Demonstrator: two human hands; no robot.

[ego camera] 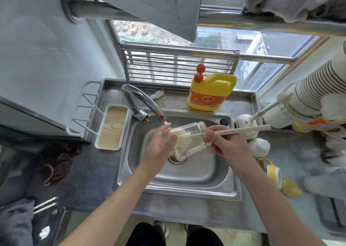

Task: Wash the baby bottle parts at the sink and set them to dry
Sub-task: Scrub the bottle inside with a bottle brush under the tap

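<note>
The clear bottle [190,142] lies tilted on its side in the air over the sink [198,176], above the drain [176,159] and just below the spout of the tap [142,99], its mouth turned to the right. A brush [241,130] runs in through that mouth, its pale bristled head inside the glass and its long handle sticking out to the right. The left hand [159,148] holds the bottle's closed end, fingers [168,142] curved round the glass. The right hand [226,144] grips the brush handle just outside the mouth, thumb on top. On the worktop [258,208] right of the sink lie a white cap [259,147] and a yellow bottle collar [274,174]; a white holder [243,122] with a second brush stands at the sink's far right corner. A yellow soap jug [211,92] with a red pump stands behind the sink, and a white drying tray [112,127] sits along its left edge.
</note>
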